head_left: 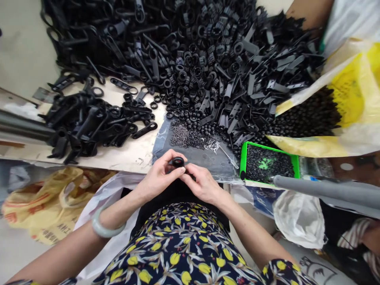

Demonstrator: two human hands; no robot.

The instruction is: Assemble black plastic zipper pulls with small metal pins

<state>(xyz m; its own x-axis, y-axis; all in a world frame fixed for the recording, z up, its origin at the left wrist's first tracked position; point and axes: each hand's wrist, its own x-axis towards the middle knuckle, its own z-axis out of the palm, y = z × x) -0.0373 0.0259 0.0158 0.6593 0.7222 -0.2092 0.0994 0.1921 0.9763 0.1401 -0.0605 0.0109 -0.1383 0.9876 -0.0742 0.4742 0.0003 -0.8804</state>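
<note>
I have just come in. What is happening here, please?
A person's left hand holds a small black part at the near edge of the table. The right hand is close beside it; whether it holds anything is unclear. Heaped black parts lie beyond, and a green tray of small dark pieces is to the right.

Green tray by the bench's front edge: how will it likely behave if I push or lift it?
The green tray will probably stay stiff: its walls stand straight. The small black pieces inside look loose, so may spill if it tilts. Near the front edge of the bench, it might tip off if pushed toward the wearer.
</note>
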